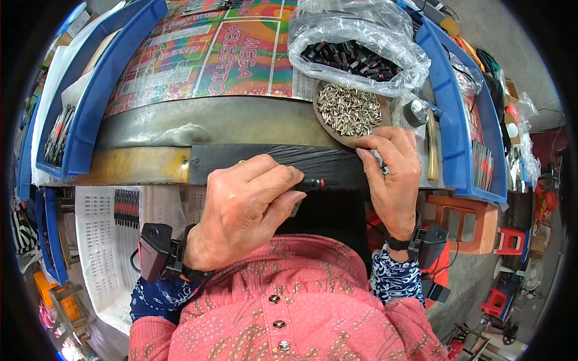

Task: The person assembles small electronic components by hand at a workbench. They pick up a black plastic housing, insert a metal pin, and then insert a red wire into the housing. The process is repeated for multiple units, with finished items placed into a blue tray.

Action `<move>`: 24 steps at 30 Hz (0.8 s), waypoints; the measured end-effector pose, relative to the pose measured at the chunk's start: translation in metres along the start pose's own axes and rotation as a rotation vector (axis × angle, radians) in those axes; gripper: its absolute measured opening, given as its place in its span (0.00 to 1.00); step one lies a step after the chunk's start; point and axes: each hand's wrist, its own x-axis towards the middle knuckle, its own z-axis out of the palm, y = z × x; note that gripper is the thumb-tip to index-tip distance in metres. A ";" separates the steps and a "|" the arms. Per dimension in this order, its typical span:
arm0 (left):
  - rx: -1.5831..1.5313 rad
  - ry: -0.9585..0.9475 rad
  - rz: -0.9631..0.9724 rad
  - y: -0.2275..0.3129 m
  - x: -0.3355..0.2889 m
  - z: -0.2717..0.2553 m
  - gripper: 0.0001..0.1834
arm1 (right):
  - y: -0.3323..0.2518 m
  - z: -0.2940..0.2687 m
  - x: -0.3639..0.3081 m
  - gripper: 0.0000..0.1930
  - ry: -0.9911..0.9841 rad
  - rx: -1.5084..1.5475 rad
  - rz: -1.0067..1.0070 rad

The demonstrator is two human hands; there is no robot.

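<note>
My left hand (pixel 250 207) is closed around a slim black pen part (pixel 314 182) with red rings, its end pointing right over the table's front edge. Most of that part is hidden in my fingers. My right hand (pixel 394 174) hovers at the lower rim of a round brown dish (pixel 328 129), thumb and forefinger bent close together. Something small and silvery shows beneath its fingers, too hidden to name. Heaped in the dish are many small metal cone-shaped tips (pixel 350 109). Behind it, a clear plastic bag (pixel 415 63) holds black parts with red bands (pixel 349 60).
Blue bins (pixel 84 120) (pixel 454 138) stand at both sides, holding thin pen-like pieces. A black-topped bottle (pixel 415 112) and a brass-coloured rod (pixel 432 147) lie right of the dish. Below left, a white basket (pixel 105 259) holds a row of black-and-red pens (pixel 126 208). Printed sheets (pixel 198 57) cover the back.
</note>
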 end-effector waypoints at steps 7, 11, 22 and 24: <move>-0.034 0.019 0.051 0.001 -0.005 0.001 0.11 | 0.001 0.000 0.000 0.05 -0.007 0.054 0.052; -0.034 0.005 0.049 0.003 -0.008 -0.002 0.11 | -0.006 -0.001 -0.002 0.06 0.052 0.087 0.057; 0.004 -0.006 0.057 0.012 -0.012 -0.001 0.12 | -0.054 -0.007 -0.021 0.08 0.004 0.456 0.001; 0.001 0.011 0.052 0.014 -0.014 0.000 0.12 | -0.057 -0.005 -0.022 0.08 -0.008 0.466 -0.005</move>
